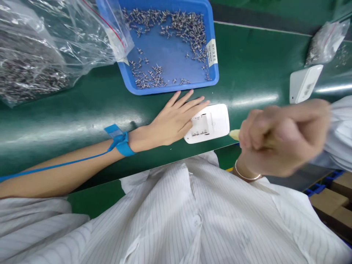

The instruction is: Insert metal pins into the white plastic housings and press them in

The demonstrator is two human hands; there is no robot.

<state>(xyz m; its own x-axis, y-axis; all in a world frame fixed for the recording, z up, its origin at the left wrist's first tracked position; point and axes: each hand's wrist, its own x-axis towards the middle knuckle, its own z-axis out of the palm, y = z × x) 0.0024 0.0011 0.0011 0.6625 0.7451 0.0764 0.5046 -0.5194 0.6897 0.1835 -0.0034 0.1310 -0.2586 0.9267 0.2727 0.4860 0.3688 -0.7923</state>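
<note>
- Left hand lies flat, fingers spread, tips resting on the white case.
- Right hand is blurred, fist curled around a pale handle just beside the case.
- Blue tray of screws sits just beyond the left fingertips.

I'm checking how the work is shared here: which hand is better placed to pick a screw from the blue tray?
Left, probably. The left hand lies flat and open on the white housing, just below the blue tray of screws. The right hand is closed around a blurred yellowish tool and farther away.

Glossy green workbench, overhead glare
</note>
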